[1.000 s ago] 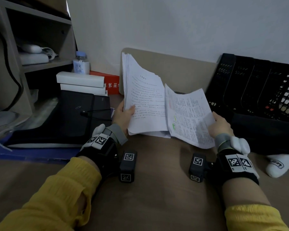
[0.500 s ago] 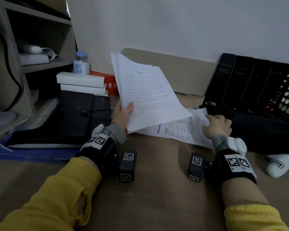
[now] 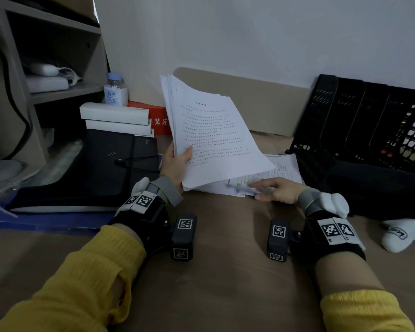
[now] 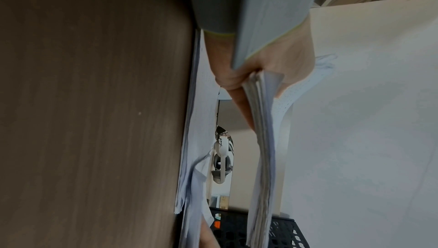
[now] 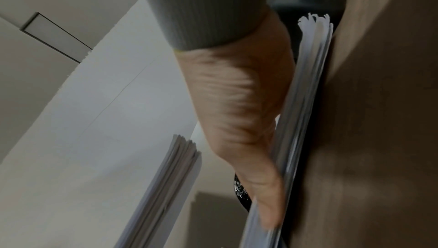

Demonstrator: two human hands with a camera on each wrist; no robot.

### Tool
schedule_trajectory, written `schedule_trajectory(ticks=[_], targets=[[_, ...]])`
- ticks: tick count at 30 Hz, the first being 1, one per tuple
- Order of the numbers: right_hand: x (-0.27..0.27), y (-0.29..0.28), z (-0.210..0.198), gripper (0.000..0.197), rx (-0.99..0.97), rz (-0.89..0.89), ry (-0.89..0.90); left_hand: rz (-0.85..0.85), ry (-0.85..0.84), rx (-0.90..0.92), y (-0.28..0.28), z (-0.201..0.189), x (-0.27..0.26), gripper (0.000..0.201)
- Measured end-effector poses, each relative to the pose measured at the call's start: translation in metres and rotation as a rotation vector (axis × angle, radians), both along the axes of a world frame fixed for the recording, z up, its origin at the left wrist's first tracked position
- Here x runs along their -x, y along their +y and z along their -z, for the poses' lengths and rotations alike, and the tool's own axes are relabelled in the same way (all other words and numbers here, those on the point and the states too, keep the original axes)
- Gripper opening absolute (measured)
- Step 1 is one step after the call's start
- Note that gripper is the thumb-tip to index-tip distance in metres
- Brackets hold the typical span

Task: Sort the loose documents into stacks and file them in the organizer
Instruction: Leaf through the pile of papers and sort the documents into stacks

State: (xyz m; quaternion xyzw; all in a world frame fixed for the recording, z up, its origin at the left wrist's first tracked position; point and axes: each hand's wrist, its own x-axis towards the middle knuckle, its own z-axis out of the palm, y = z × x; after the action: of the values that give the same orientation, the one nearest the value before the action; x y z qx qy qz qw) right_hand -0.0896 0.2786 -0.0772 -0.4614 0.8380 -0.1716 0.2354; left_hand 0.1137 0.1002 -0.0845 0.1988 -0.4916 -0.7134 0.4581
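My left hand (image 3: 177, 161) grips a thick stack of white printed pages (image 3: 213, 140) by its lower left edge, thumb on the top page, and holds it tilted up above the brown table. The left wrist view shows that stack (image 4: 263, 139) edge-on between my thumb and fingers. A flat pile of sheets (image 3: 285, 167) with green highlighter marks lies on the table under it. My right hand (image 3: 273, 190) rests on this pile (image 5: 305, 102) with straight fingers pointing left. The black slotted organizer (image 3: 369, 121) lies at the right, apart from both hands.
A black zip folder (image 3: 110, 164) lies at the left, with two white boxes (image 3: 115, 116), a red box (image 3: 157, 116) and a small bottle (image 3: 115, 91) behind it. A wooden shelf unit (image 3: 58, 92) stands at the far left. A white-socked foot (image 3: 403, 233) rests at the right.
My right hand has laid the highlighted sheet flat on the table pile and slid left across it. The stack in my left hand has tipped a little to the right.
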Motion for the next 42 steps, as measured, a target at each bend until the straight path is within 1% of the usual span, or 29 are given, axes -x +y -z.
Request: schedule_trajectory(ticks=[3, 5, 7, 9, 10, 12, 14, 15, 16, 19, 20, 22, 23, 25, 27, 29, 30, 32, 34, 36, 38, 42], targets=[[-0.002, 0.002, -0.006, 0.033, 0.021, 0.017, 0.066, 0.002, 0.006, -0.004, 0.0, 0.0, 0.0, 0.033], [-0.003, 0.003, -0.009, 0.017, 0.104, 0.039, 0.098, 0.005, 0.008, 0.0, 0.0, 0.0, -0.001, 0.032], [-0.001, 0.004, -0.008, 0.019, 0.219, 0.082, 0.119, 0.005, 0.014, -0.002, 0.001, -0.001, -0.001, 0.031], [0.003, 0.004, -0.007, 0.024, 0.284, 0.107, 0.147, 0.0, 0.012, -0.007, 0.0, -0.002, 0.0, 0.031], [0.003, 0.005, -0.008, 0.025, 0.296, 0.115, 0.154, -0.002, 0.01, -0.009, 0.0, -0.002, 0.0, 0.029], [0.005, 0.007, -0.009, 0.02, 0.268, 0.127, 0.148, 0.003, 0.01, -0.009, 0.0, -0.002, 0.0, 0.028], [0.006, 0.008, -0.01, 0.018, 0.205, 0.144, 0.099, 0.012, 0.007, -0.008, 0.0, -0.001, 0.001, 0.031], [0.004, 0.009, -0.01, 0.014, 0.185, 0.154, 0.051, 0.014, 0.005, -0.009, 0.0, -0.001, 0.001, 0.032], [0.002, 0.009, -0.011, 0.014, 0.178, 0.171, 0.001, 0.017, 0.003, -0.011, 0.0, 0.0, 0.001, 0.033], [-0.003, 0.01, -0.015, 0.024, 0.203, 0.192, -0.044, 0.027, -0.001, -0.019, -0.003, 0.002, 0.003, 0.035], [-0.004, 0.009, -0.016, 0.029, 0.245, 0.203, -0.054, 0.031, -0.005, -0.013, -0.004, 0.002, 0.003, 0.035], [-0.007, 0.009, -0.017, 0.039, 0.356, 0.282, -0.178, 0.042, -0.014, 0.004, -0.005, 0.003, 0.004, 0.035], [-0.007, 0.009, -0.017, 0.04, 0.415, 0.313, -0.222, 0.048, -0.018, 0.01, -0.006, 0.004, 0.005, 0.034], [-0.004, 0.006, -0.016, 0.04, 0.516, 0.335, -0.25, 0.055, -0.027, 0.009, -0.006, 0.004, 0.005, 0.031], [-0.008, 0.005, -0.02, 0.044, 0.593, 0.332, -0.283, 0.066, -0.037, 0.005, -0.007, 0.005, 0.005, 0.032], [-0.013, 0.003, -0.025, 0.049, 0.6, 0.289, -0.302, 0.081, -0.054, 0.012, -0.008, 0.005, 0.006, 0.036], [-0.017, 0.001, -0.026, 0.048, 0.595, 0.255, -0.31, 0.09, -0.062, 0.019, -0.009, 0.005, 0.005, 0.039], [-0.024, 0.0, -0.027, 0.041, 0.596, 0.208, -0.32, 0.108, -0.069, 0.034, -0.01, 0.005, 0.005, 0.043], [-0.026, -0.003, -0.026, 0.039, 0.627, 0.154, -0.324, 0.113, -0.073, 0.052, -0.011, 0.006, 0.006, 0.045], [-0.027, -0.004, -0.026, 0.033, 0.656, 0.077, -0.301, 0.117, -0.071, 0.049, -0.012, 0.007, 0.006, 0.045], [-0.026, -0.006, -0.026, 0.033, 0.689, 0.035, -0.302, 0.122, -0.056, 0.035, -0.013, 0.008, 0.007, 0.044], [-0.026, -0.007, -0.027, 0.037, 0.748, 0.03, -0.29, 0.12, -0.073, 0.053, -0.016, 0.009, 0.008, 0.045]])
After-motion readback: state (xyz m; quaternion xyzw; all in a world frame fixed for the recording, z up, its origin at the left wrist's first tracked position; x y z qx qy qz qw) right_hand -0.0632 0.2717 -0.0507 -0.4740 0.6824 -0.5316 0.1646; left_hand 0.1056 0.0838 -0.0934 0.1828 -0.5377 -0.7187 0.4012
